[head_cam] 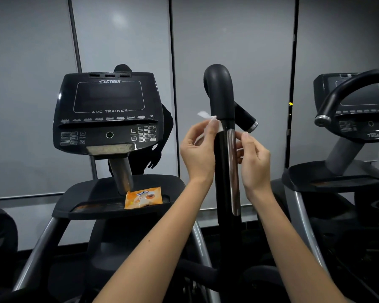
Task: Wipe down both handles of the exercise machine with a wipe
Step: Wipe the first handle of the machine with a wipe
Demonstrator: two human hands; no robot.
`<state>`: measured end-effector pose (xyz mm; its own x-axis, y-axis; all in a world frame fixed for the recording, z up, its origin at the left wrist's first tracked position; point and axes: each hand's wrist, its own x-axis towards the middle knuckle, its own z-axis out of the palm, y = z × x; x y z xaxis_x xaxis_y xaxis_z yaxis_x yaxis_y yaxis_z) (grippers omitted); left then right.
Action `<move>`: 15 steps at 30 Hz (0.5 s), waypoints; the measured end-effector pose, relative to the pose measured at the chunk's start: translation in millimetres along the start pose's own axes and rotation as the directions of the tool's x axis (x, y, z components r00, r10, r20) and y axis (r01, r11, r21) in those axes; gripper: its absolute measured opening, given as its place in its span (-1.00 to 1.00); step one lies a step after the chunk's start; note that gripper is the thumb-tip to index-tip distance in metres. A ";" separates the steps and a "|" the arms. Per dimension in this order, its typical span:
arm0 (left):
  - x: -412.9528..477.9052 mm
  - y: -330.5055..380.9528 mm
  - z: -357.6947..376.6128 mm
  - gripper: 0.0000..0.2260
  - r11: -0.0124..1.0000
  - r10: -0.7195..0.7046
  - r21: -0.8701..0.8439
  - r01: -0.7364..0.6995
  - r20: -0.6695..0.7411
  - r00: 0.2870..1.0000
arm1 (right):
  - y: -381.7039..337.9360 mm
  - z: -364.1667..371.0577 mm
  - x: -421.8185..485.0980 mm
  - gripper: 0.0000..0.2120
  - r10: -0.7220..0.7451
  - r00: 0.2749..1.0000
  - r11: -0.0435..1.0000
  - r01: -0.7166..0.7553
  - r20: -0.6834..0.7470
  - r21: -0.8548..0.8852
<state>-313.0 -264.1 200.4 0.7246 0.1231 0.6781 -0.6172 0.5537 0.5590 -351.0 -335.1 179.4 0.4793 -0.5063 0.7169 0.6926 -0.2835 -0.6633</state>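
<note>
The wipe (204,115), a small white sheet, is seen pinched between the thumb and fingers of the left hand (197,149). It is pressed to the left edge of the upright black handle (222,99), just below the dark grip, with one corner sticking up free. The right hand (255,159) is held at the handle's opposite edge, fingers curled beside the silver strip (234,171); whether part of the wipe is gripped there cannot be told. Open room is left between the handle and the console (108,110) to the left, and a narrower gap to the second machine (357,127) on the right. An orange packet (143,197) is laid on the tray (92,200) beneath the console, near its front edge, well apart from both hands. Grey wall panels (249,40) are seen behind.
</note>
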 end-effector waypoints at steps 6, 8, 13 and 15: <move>15.9 -8.5 -3.4 -0.87 0.970 -0.210 -0.106 0.218 0.080 0.974 | 2.7 -0.2 0.1 -0.57 -0.026 1.000 0.998 0.026 0.008 -0.052; 22.1 -9.7 -7.4 -0.85 0.960 -0.240 -0.107 0.259 0.159 0.958 | 3.9 -0.3 1.0 -0.56 -0.023 1.000 0.998 0.023 0.005 -0.050; 23.0 -7.7 -8.0 -0.82 0.894 -0.384 -0.110 0.434 0.310 0.870 | 3.4 -1.4 -1.0 -0.62 -0.007 1.000 0.999 0.008 0.007 -0.054; 22.1 -7.3 -7.1 -0.78 0.860 -0.440 -0.105 0.499 0.341 0.830 | 1.3 -2.1 -1.8 -0.63 -0.002 1.000 0.999 0.003 0.014 -0.044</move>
<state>-290.4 -259.6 207.9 0.7688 -0.4226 0.4800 -0.1374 0.6238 0.7694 -352.1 -336.3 176.8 0.4851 -0.4943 0.7214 0.6694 -0.3209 -0.6700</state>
